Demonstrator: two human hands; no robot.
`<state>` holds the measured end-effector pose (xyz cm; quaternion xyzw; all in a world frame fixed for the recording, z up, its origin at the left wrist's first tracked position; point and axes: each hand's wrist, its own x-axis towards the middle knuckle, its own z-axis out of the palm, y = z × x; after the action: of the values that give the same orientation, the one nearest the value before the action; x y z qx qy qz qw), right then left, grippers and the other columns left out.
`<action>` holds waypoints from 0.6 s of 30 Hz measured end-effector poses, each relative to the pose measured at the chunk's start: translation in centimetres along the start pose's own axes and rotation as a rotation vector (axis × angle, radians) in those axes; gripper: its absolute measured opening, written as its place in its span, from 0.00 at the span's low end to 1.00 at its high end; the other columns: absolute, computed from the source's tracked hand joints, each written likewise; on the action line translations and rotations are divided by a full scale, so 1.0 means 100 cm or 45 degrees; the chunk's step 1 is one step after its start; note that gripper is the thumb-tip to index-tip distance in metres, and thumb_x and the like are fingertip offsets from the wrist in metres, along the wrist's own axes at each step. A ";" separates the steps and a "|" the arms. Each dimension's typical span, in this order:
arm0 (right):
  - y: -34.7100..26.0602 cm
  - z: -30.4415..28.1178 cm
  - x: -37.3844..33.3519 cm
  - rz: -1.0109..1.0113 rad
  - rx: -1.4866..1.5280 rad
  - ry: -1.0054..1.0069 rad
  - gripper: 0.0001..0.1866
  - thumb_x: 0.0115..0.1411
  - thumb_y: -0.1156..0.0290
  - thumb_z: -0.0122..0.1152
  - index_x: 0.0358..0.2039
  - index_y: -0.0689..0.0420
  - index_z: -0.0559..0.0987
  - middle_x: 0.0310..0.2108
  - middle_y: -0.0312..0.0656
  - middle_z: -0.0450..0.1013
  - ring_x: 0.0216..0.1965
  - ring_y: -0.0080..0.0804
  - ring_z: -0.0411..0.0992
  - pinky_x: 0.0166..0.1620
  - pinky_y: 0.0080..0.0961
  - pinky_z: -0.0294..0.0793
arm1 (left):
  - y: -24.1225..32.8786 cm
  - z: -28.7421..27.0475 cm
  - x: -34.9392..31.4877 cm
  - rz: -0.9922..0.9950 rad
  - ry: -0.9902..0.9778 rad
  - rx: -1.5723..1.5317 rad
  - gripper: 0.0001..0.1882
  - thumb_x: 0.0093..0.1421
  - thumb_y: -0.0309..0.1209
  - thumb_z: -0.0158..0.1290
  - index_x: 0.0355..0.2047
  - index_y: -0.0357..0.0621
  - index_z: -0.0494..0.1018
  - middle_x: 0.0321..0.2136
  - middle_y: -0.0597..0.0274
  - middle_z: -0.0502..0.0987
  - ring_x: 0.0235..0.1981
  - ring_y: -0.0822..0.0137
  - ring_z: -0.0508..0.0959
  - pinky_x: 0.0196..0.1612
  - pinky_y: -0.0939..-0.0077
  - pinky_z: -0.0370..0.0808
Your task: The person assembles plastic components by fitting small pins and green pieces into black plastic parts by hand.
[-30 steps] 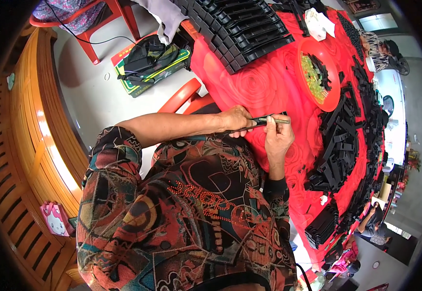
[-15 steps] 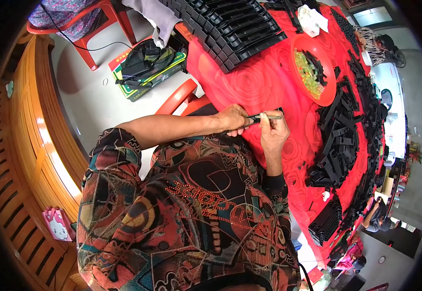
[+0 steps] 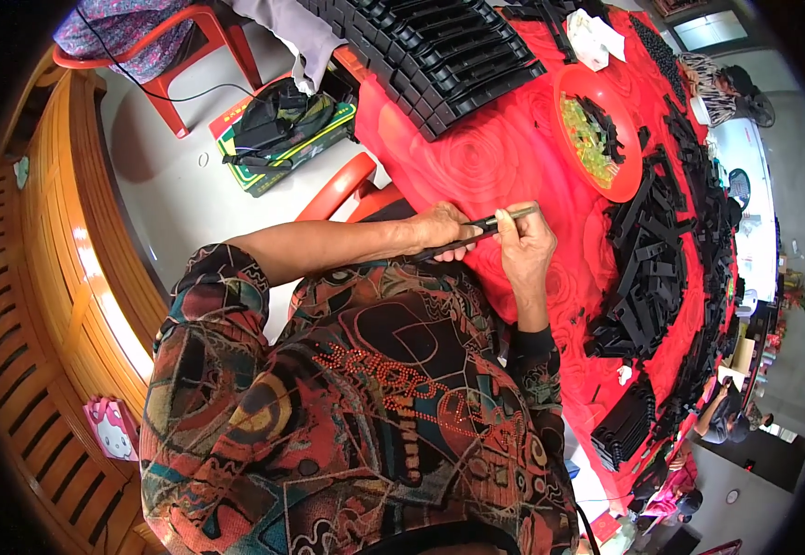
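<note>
Our left hand (image 3: 441, 231) is closed round a thin black strip (image 3: 486, 228) near the edge of the rosy red cloth (image 3: 476, 162). Our right hand (image 3: 527, 248) pinches a slim, straight, brownish stick (image 3: 519, 213).

A glossy wooden bench (image 3: 74, 268) curves along the left, with a pink bag (image 3: 111, 428) bearing a white cartoon figure beside its slats. On the pale floor (image 3: 180, 194), a red plastic chair (image 3: 167, 106) has purple patterned cloth (image 3: 120, 37) over it, near a green-and-red box (image 3: 305, 150) topped by a dark bag (image 3: 278, 120). At far right, a person in a striped top (image 3: 710, 83) is near a white table (image 3: 756, 217).
</note>
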<state>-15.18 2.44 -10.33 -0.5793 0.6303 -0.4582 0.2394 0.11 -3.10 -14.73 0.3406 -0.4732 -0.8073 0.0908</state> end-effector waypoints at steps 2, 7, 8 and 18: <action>-0.008 -0.001 -0.004 -0.075 0.003 0.005 0.04 0.53 0.82 0.57 0.27 0.63 0.70 0.22 0.39 0.67 0.19 0.21 0.66 0.22 0.19 0.65 | -0.001 -0.001 -0.001 0.034 -0.028 -0.023 0.14 0.62 0.37 0.47 0.27 0.40 0.74 0.16 0.67 0.73 0.13 0.78 0.70 0.15 0.85 0.66; -0.013 -0.008 -0.012 -0.137 0.169 0.125 0.04 0.55 0.84 0.54 0.28 0.63 0.70 0.22 0.39 0.67 0.20 0.21 0.68 0.23 0.17 0.68 | -0.005 0.000 -0.002 0.144 -0.060 0.036 0.14 0.62 0.39 0.47 0.27 0.42 0.73 0.15 0.71 0.72 0.14 0.81 0.69 0.16 0.85 0.65; -0.016 -0.011 -0.012 -0.178 0.141 0.145 0.04 0.55 0.84 0.54 0.28 0.63 0.70 0.23 0.38 0.67 0.20 0.21 0.69 0.23 0.17 0.69 | -0.006 -0.001 -0.003 0.135 -0.059 0.036 0.14 0.62 0.39 0.47 0.27 0.42 0.73 0.15 0.71 0.72 0.14 0.81 0.69 0.16 0.85 0.65; -0.002 -0.005 -0.017 -0.282 -0.007 0.097 0.04 0.55 0.82 0.56 0.30 0.62 0.71 0.25 0.36 0.68 0.20 0.17 0.67 0.24 0.14 0.68 | -0.007 -0.002 -0.001 0.187 -0.036 0.168 0.13 0.62 0.38 0.49 0.27 0.43 0.73 0.15 0.72 0.72 0.15 0.81 0.69 0.18 0.86 0.65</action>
<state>-15.14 4.18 -10.29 -0.6281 0.5723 -0.5018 0.1616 0.45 -2.85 -15.35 0.2988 -0.5503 -0.7703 0.1203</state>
